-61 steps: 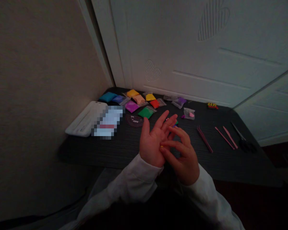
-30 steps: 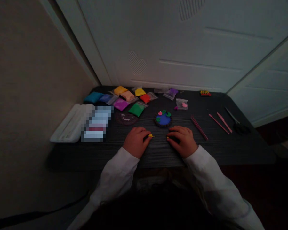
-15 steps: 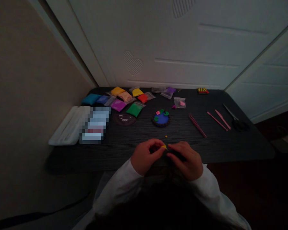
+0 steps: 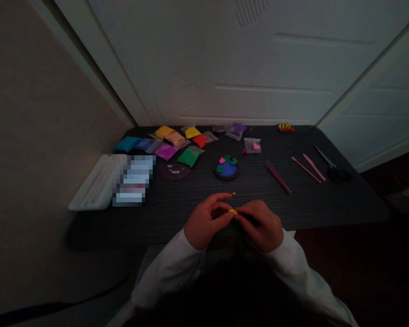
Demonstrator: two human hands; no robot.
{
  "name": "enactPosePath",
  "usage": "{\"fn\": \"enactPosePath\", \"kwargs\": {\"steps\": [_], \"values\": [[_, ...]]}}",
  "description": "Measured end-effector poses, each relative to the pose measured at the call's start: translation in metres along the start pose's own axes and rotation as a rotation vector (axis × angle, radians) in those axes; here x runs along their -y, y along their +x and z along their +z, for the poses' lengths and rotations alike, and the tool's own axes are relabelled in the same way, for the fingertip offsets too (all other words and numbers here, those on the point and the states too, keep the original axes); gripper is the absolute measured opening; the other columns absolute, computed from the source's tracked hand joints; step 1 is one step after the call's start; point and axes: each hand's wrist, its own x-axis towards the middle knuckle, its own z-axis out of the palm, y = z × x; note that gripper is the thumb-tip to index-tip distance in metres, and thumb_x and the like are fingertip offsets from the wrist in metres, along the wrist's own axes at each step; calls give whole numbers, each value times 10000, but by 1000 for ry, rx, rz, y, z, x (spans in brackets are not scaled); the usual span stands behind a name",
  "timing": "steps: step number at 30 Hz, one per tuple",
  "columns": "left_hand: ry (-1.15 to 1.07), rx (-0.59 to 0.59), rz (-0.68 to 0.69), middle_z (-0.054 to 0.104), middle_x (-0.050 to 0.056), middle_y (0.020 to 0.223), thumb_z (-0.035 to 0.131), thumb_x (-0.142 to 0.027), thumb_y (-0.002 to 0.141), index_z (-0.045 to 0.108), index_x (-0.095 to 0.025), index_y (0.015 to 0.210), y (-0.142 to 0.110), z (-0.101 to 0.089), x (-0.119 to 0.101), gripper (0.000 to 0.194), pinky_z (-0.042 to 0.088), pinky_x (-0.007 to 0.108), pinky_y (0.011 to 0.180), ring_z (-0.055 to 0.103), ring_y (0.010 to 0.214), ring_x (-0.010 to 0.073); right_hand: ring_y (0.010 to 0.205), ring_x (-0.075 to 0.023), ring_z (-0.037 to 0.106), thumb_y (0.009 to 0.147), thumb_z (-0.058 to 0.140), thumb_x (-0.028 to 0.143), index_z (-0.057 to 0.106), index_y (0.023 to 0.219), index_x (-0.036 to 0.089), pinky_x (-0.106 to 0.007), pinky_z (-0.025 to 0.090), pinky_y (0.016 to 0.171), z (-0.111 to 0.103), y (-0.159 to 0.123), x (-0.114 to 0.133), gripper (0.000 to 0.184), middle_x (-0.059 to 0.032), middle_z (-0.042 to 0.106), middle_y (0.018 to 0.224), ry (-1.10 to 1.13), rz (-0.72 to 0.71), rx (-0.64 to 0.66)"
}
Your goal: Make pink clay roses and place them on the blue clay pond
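Observation:
My left hand (image 4: pixel 204 220) and my right hand (image 4: pixel 261 225) meet fingertip to fingertip over the near edge of the dark table (image 4: pixel 327 204). Both pinch a small yellow clay piece (image 4: pixel 232 211) between them. A tiny yellow bit (image 4: pixel 233 194) lies on the table just beyond my left index finger. Farther back sits a round clay disc (image 4: pixel 227 166) with a blue centre and small green and pink pieces on it.
Several coloured clay bags (image 4: pixel 177 143) lie at the back left, a white tray (image 4: pixel 97 181) at the left edge, and a dark round piece (image 4: pixel 173 170) beside it. Pink modelling tools (image 4: pixel 277 176) and scissors (image 4: pixel 332 169) lie to the right. A small bag with pink clay (image 4: pixel 252 145) sits behind the disc.
My hands went from palm rolling to resting on the table, then drew back to the near edge and came together on the yellow piece. A tiny yellow bit now lies on the table.

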Motion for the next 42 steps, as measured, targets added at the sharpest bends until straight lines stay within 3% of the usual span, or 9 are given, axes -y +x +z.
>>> {"fn": "enactPosePath", "kwargs": {"steps": [15,19,22,33,42], "values": [[62,-5,-12,600,-2,708,588,-224,666,473,-154,1035,2,0,-4,393,408,227,636,550,644,102,717,-146,537,709,544,176,552,778,199,-313,404,678,2,2,5,73,-16,616,728,-79,1,56],[47,-114,3,605,-1,729,606,-249,656,485,-158,1005,6,-10,-5,380,420,233,662,563,671,105,704,-136,533,701,533,162,532,752,195,-300,424,671,-2,2,6,60,-14,589,712,55,40,95],[33,-191,11,618,5,760,620,-274,649,492,-165,994,8,-17,-4,384,430,247,687,577,710,115,725,-130,550,704,534,154,526,775,192,-283,446,675,-4,2,4,81,-23,589,751,158,83,56],[24,-76,-4,664,51,801,635,-302,636,528,-157,949,5,-3,0,360,460,314,753,617,770,172,706,-126,582,707,569,205,531,917,206,-260,474,659,5,2,6,213,-17,617,759,77,133,-29],[104,-84,-5,671,43,794,625,-322,643,555,-166,924,4,-4,0,329,469,304,746,622,770,171,656,-122,559,735,521,196,568,780,200,-256,451,614,2,5,8,66,-13,605,696,68,128,-29]]}}
